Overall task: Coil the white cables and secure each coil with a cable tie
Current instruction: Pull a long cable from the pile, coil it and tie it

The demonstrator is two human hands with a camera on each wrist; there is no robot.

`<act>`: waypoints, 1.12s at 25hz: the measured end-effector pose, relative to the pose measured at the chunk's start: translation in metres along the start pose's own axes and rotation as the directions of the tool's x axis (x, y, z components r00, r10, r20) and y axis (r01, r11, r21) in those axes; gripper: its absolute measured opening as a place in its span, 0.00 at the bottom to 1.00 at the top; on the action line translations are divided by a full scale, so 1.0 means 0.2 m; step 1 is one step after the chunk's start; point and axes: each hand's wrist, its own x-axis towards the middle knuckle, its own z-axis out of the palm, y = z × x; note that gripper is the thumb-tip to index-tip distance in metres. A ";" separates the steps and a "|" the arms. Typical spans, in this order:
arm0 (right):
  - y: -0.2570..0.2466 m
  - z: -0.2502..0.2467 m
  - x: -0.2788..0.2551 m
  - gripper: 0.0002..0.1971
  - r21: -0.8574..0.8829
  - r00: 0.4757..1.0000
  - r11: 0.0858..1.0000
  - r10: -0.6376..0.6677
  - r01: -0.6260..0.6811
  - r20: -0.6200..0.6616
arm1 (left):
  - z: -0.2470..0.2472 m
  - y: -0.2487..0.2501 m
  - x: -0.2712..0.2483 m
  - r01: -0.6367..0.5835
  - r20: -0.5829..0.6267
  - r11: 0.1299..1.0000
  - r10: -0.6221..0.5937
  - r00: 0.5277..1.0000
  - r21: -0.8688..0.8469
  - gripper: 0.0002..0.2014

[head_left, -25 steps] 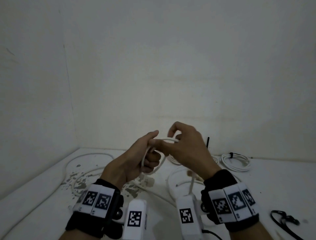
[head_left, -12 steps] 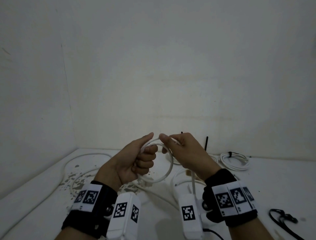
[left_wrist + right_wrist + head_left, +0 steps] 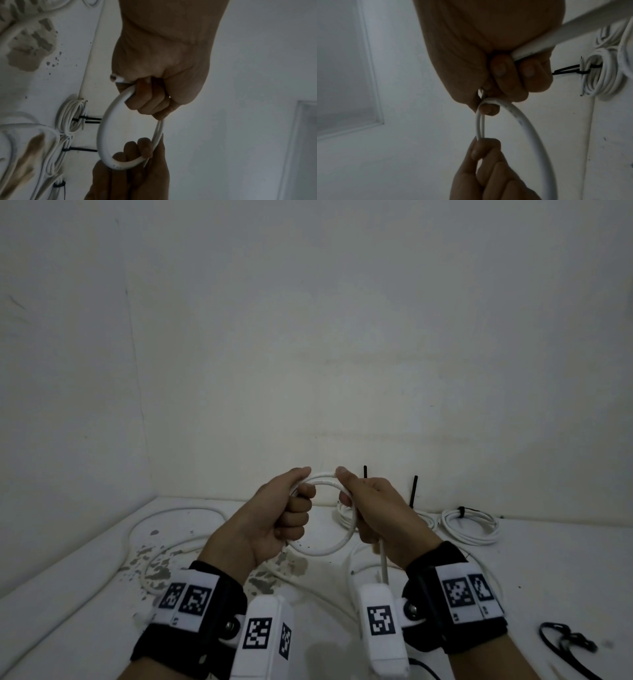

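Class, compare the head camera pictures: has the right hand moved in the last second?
Yes. The right hand has drawn rightward, off the left hand, toward the upright black ties at the wall, opening the white loop.

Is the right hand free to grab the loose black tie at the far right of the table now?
Probably not yet. The right hand grips the white cable loop together with the left hand. The path to the tie looks open, but that grip would have to let go first.
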 end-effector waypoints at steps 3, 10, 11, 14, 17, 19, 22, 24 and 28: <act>-0.02 -0.03 -0.02 0.26 -0.096 1.000 0.995 0.005 -0.004 0.006 | 0.01 -0.01 -0.01 -0.024 -0.043 0.997 0.027 0.999 0.074 0.22; -0.02 0.00 0.01 0.27 -0.134 0.999 0.991 -0.021 0.017 -0.029 | 0.02 0.00 0.00 -0.077 -0.020 0.995 0.076 0.997 -0.064 0.18; -0.02 -0.01 0.00 0.26 -0.067 1.000 0.998 0.003 -0.002 0.014 | 0.00 0.01 0.00 -0.047 0.052 0.990 0.054 0.997 -0.132 0.17; -0.01 -0.06 -0.01 0.24 0.059 0.991 0.997 0.034 -0.042 0.127 | -0.03 -0.01 0.00 0.003 0.168 0.970 0.039 0.985 -0.244 0.16; 0.00 -0.07 -0.01 0.24 -0.016 0.994 0.999 0.037 -0.036 0.102 | -0.02 -0.02 0.01 -0.017 0.154 0.956 0.065 0.986 -0.294 0.15; 0.01 -0.06 -0.01 0.24 -0.058 0.994 0.998 0.041 -0.035 0.105 | -0.02 -0.01 0.01 -0.019 0.150 0.950 0.069 0.986 -0.311 0.14; 0.01 -0.04 -0.01 0.24 -0.017 0.995 0.999 0.030 -0.029 0.098 | -0.03 -0.01 0.02 -0.019 0.121 0.967 0.052 0.991 -0.254 0.14; 0.00 -0.04 -0.01 0.24 0.008 0.997 1.000 0.001 -0.002 0.074 | -0.03 -0.01 0.02 -0.035 0.072 0.984 0.049 0.996 -0.177 0.15; 0.01 -0.04 -0.01 0.24 -0.055 0.996 0.995 -0.087 0.089 0.033 | 0.00 -0.02 0.00 -0.057 -0.014 0.997 0.057 0.998 0.043 0.18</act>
